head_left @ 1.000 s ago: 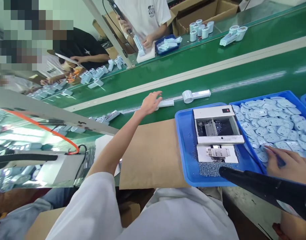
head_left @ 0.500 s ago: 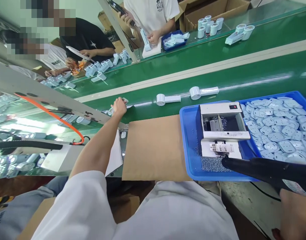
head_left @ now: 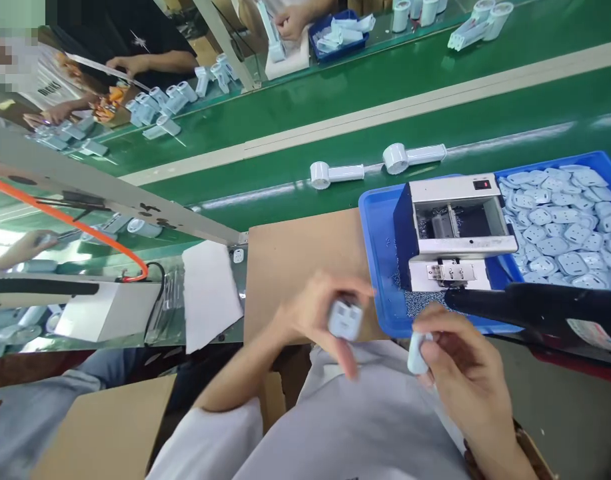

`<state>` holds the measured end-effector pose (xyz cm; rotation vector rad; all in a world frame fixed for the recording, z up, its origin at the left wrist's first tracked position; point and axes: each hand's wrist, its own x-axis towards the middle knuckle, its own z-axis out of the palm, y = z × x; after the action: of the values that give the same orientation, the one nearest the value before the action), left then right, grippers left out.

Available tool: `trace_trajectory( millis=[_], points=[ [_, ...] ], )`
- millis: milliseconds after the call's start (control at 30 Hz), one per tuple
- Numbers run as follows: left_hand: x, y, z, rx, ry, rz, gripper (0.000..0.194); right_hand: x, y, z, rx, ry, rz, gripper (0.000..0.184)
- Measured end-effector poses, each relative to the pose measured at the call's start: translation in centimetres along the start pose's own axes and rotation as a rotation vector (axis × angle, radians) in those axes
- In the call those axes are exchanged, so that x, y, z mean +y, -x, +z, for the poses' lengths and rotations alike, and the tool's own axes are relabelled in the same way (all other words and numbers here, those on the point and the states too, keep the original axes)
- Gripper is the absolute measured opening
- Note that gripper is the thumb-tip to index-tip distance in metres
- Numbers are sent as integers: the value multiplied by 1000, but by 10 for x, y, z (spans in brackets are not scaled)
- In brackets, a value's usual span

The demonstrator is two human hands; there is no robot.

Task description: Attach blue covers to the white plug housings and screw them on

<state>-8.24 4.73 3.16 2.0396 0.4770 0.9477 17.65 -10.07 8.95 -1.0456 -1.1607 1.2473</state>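
My left hand [head_left: 318, 313] has come back from the green conveyor belt [head_left: 335, 127], where it was reaching half a second ago, and now sits close in front of my chest, fingers closed around a pale blue fan body [head_left: 345, 319], blurred by motion. My right hand [head_left: 460, 373] has left the far-right tray of blue covers [head_left: 560, 220] and pinches one pale blue cover [head_left: 416, 353]. So both parts are in hand, near each other but apart, just this side of the cardboard sheet [head_left: 295, 260]. Left forearm angled inward; right wrist bent, beneath the black electric screwdriver [head_left: 525, 310].
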Motion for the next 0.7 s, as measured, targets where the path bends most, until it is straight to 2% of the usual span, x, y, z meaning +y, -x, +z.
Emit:
trace_trajectory(
  millis=[33, 100, 167, 200, 267, 300, 433, 567, 700],
  points=[
    [6, 8, 22, -123, 28, -33, 102, 1, -4, 5, 8, 8, 14, 40],
    [12, 17, 54, -256, -16, -68, 109, 2, -8, 13, 33, 18, 28, 31],
    [15, 17, 71, -282, -149, -62, 92, 4, -7, 18, 66, 22, 28, 20],
    [17, 15, 76, -286, -223, -35, 78, 5, -6, 20, 77, 19, 25, 21],
    [21, 11, 83, -249, -337, 69, 57, 7, -3, 22, 66, -2, 13, 36],
    [23, 9, 85, -203, -369, 126, 54, 7, -1, 23, 56, -10, 5, 41],
    [31, 4, 93, 19, -376, 246, 64, 8, 5, 20, 66, 36, -42, 35],
    [34, 0, 95, 51, -356, 260, 73, 9, 5, 14, 51, 106, -50, 27],
    [35, -4, 95, 108, -355, 258, 75, 17, 9, 14, 154, 191, -102, 19]
  ],
)
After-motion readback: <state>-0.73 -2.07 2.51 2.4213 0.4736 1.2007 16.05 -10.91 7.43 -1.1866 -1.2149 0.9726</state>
